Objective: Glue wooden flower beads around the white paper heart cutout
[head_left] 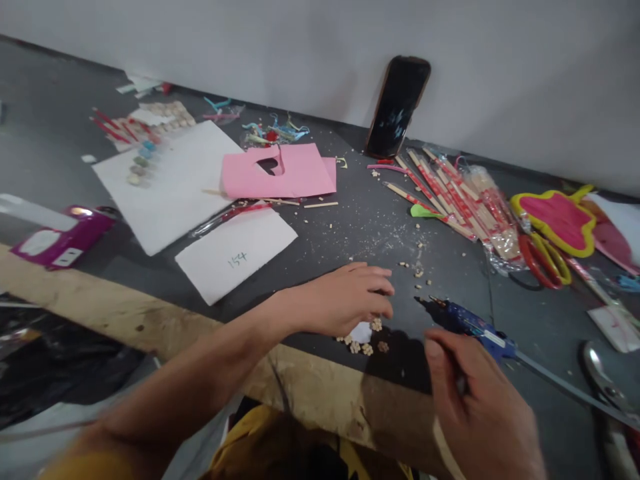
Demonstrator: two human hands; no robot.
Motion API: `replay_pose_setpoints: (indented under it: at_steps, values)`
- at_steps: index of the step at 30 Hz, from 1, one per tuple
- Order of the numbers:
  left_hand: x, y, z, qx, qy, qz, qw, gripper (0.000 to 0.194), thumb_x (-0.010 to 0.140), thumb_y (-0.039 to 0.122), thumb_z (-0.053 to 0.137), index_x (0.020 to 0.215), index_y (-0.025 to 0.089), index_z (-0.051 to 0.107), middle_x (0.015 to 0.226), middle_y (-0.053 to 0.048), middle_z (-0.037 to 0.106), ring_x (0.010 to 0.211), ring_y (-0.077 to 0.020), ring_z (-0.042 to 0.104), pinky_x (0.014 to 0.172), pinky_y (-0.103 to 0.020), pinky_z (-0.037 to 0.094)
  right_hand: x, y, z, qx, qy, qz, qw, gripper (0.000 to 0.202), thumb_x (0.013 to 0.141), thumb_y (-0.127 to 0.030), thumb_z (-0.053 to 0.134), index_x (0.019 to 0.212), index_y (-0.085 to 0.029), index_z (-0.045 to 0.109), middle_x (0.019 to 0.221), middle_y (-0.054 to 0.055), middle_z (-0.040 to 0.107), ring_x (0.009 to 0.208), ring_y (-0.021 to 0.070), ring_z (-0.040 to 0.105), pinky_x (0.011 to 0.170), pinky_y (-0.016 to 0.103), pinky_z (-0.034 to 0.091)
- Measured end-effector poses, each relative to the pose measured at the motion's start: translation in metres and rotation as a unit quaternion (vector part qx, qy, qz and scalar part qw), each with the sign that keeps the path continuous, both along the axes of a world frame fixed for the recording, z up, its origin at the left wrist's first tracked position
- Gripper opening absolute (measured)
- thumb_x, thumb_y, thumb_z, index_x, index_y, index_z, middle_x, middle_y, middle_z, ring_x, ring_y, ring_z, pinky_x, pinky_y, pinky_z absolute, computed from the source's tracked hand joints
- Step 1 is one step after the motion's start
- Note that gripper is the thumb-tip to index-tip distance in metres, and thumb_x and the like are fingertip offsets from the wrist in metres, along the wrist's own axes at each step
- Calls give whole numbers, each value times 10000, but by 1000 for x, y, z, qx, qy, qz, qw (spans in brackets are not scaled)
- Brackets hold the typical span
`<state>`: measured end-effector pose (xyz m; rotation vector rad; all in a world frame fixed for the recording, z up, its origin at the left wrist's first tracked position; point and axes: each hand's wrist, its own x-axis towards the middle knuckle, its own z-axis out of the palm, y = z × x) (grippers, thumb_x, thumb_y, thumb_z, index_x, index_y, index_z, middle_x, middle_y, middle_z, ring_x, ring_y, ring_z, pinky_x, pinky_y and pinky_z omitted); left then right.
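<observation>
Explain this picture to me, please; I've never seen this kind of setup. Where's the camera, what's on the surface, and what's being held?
There's no machine here: a person works with bare hands, and the single picture comes from a camera on their head, looking forward and down. The left hand is palm down near small flower-shaped pieces, with nothing visibly held. The right hand is beside a blue glue gun; its curled fingers hide whether it holds anything. Around them on the dark table are a pink sheet, a white card, scissors and a phone leaning on the wall.
</observation>
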<state>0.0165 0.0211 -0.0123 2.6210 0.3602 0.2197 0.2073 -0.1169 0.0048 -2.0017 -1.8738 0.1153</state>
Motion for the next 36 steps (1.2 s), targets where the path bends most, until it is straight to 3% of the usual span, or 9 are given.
replay_pose_setpoints:
  at_steps: [2, 5, 8, 12, 17, 21, 27, 31, 36]
  values:
    - [1, -1, 1, -11, 11, -13, 1000, 159, 908, 164, 513, 1011, 225, 618, 1299, -58, 540, 1392, -253, 291, 1099, -461, 285, 20, -17, 4, -16, -41, -106, 993, 375, 874, -553, 404, 939, -234, 591, 886, 82, 670, 748, 218, 632, 622, 333, 459]
    - [3, -2, 1, -17, 21, -18, 999, 147, 918, 177, 519, 1004, 223, 628, 1306, -64, 537, 1403, -264, 273, 1107, -491, 274, 48, -35, 1, -109, -60, -239, 963, 538, 765, -701, 428, 915, -210, 586, 798, 123, 656, 721, 288, 629, 583, 398, 463]
    - [5, -2, 0, -12, 22, -19, 1000, 149, 916, 188, 529, 1006, 224, 643, 1297, -70, 547, 1390, -278, 298, 1101, -487, 285, 58, -40, -7, -188, -27, -265, 945, 567, 717, -733, 469, 907, -215, 602, 753, 109, 671, 685, 295, 642, 571, 403, 474]
    - [7, -3, -2, -6, 28, -13, 1000, 175, 913, 207, 540, 1046, 242, 649, 1301, -77, 547, 1361, -293, 344, 1092, -509, 282, 56, -32, -14, -186, -28, -294, 937, 576, 698, -726, 496, 939, -222, 636, 710, 92, 685, 608, 284, 641, 515, 378, 454]
    - [8, -4, -3, 3, 42, -9, 999, 178, 921, 198, 528, 1036, 241, 656, 1309, -73, 540, 1360, -284, 345, 1096, -492, 273, 70, -26, -8, -211, 40, -266, 940, 507, 650, -671, 537, 884, -240, 664, 702, 56, 700, 650, 278, 662, 553, 368, 472]
    - [8, -4, -4, 6, 40, -7, 999, 163, 922, 198, 527, 994, 245, 666, 1293, -65, 553, 1352, -275, 356, 1088, -473, 283, 72, -35, 0, -166, 123, -315, 926, 411, 599, -552, 617, 849, -228, 654, 724, 55, 720, 694, 288, 680, 565, 371, 510]
    - [8, -3, -7, 3, 29, 1, 1000, 153, 919, 202, 534, 964, 253, 671, 1289, -48, 559, 1349, -266, 358, 1082, -457, 288, 51, -63, -8, -123, 391, -293, 864, 347, 650, -495, 689, 825, -195, 678, 797, 76, 740, 696, 250, 699, 605, 304, 569]
    - [8, -2, -8, -1, 29, -7, 1000, 154, 922, 215, 536, 1006, 259, 659, 1286, -53, 559, 1348, -259, 357, 1077, -448, 296, 35, -74, -20, -110, 364, -218, 899, 311, 744, -498, 614, 808, -196, 655, 773, 80, 724, 665, 235, 681, 608, 316, 562]
    - [8, -1, -10, -1, 16, -8, 1000, 134, 922, 217, 539, 971, 246, 661, 1254, -54, 576, 1336, -258, 373, 1082, -451, 282, 4, -78, -32, -57, 279, -193, 939, 316, 754, -447, 619, 973, -223, 570, 842, 49, 696, 736, 215, 665, 687, 314, 537]
